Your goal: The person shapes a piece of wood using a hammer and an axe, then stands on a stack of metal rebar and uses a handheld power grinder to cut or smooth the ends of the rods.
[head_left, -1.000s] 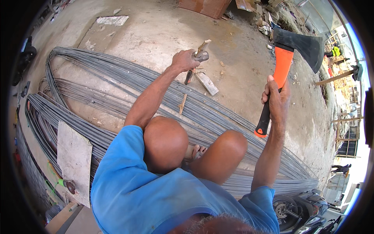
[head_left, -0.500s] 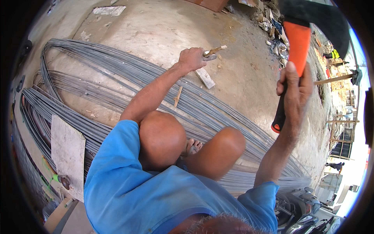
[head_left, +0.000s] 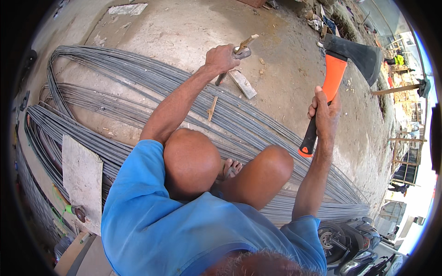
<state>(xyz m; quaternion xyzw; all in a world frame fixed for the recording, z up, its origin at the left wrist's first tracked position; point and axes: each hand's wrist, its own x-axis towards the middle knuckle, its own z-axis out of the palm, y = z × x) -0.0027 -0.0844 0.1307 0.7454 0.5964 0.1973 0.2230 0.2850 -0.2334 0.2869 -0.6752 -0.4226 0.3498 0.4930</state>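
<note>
My right hand (head_left: 326,112) is closed round the orange and black handle of an axe (head_left: 335,76). Its black head is raised, blade edge pointing right. Further left, my left hand (head_left: 220,59) grips a grey metal tool head (head_left: 242,53), perhaps a hammer's. A splintered piece of wood (head_left: 247,43) sticks up from it, and a dark end shows below my fist. The two hands are well apart, and the axe does not touch the wood. Below my left hand lies a pale block (head_left: 242,84) on the ground, with a wood sliver (head_left: 212,108) across the bars.
Long bundles of bent steel bars (head_left: 110,60) spread across the ground beneath my knees. A pale board (head_left: 83,179) leans at the left. A motorcycle (head_left: 345,244) stands at the lower right, and rubble (head_left: 317,20) lies at the far right.
The axe has come down and to the left with my right hand. My left hand has shifted slightly left, and the metal head with its wood has tilted.
</note>
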